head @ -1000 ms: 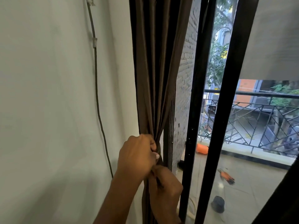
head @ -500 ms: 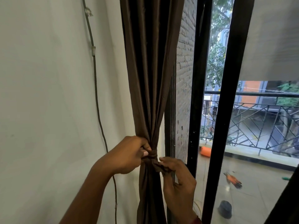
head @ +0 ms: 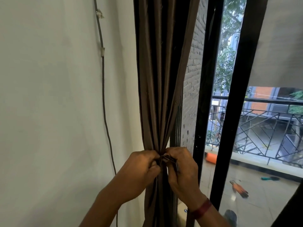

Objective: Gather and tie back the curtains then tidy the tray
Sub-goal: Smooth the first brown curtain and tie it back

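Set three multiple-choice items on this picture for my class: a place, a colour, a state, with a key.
1. Where does the cable run?
A. Down the white wall, left of the curtain.
B. Across the window glass.
C. Along the balcony railing.

2. What colour is the curtain?
A. White.
B. Green.
C. Brown.

3. What are the left hand and right hand doing?
A. Hanging idle.
B. Pinching the tie.
C. Holding a tray.

Key: 1 A, it hangs down the wall beside the curtain; 2 C, its folds are dark brown; 3 B, both grip it at the curtain's waist.
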